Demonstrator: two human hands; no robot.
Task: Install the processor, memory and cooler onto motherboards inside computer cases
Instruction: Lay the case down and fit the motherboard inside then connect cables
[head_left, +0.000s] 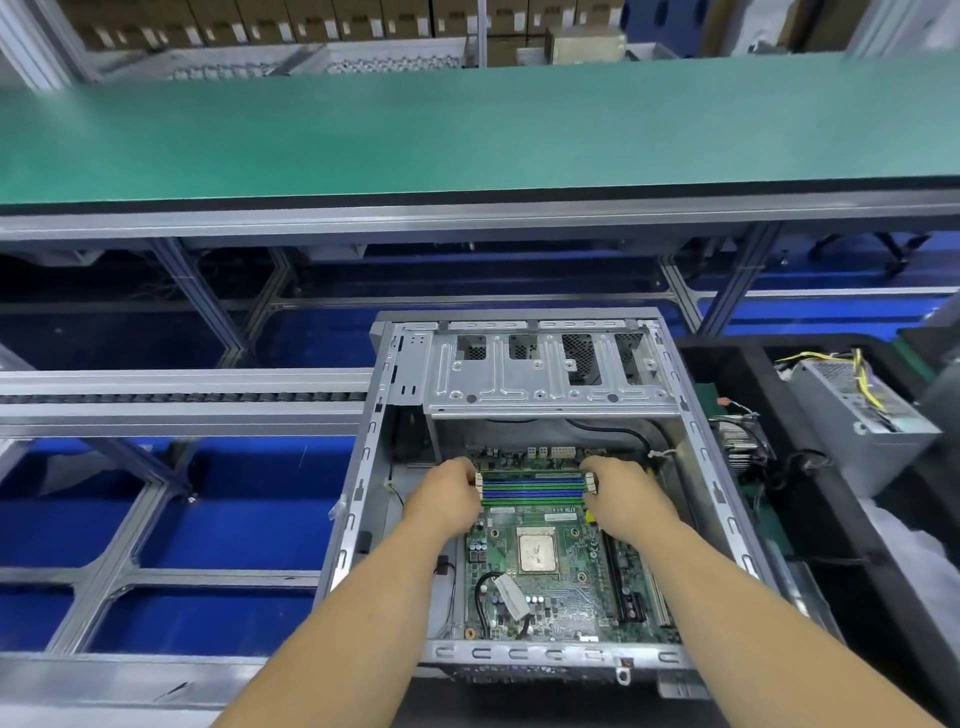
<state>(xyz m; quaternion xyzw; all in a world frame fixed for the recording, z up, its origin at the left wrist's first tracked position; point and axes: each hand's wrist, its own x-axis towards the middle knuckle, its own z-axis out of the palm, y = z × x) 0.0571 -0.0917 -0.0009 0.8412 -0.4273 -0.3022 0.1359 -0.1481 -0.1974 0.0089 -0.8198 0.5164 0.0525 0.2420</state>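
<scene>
In the open computer case (691, 431), the processor (537, 552) sits mid-motherboard (558, 597). At 12 o'clock beyond it, the left hand (444, 496) and right hand (626, 493) press curled fingers on opposite ends of the memory slots (532, 488).

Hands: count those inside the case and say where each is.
2. Left hand at the left end of the memory slots; right hand at the right end. None appears hidden.
</scene>
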